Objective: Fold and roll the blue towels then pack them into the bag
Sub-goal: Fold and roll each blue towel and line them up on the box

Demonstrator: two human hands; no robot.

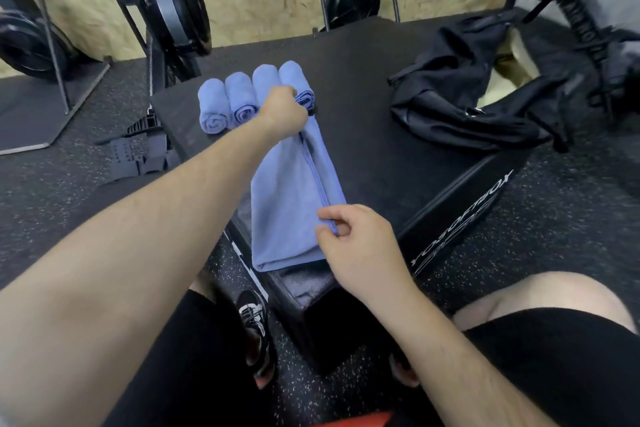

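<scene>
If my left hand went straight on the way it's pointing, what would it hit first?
Most likely the rightmost rolled towel, just beyond the left hand, which grips the far end of the folded towel; depth is unclear.

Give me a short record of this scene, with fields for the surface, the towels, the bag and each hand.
surface: black box
finished: four rolled towels, side by side at the far side of the box
in progress: folded towel, lying on the box as a long strip
left hand: grips the far end of the strip
right hand: pinches the strip's edge at the near end
bag: black, crumpled on the right side of the box
</scene>
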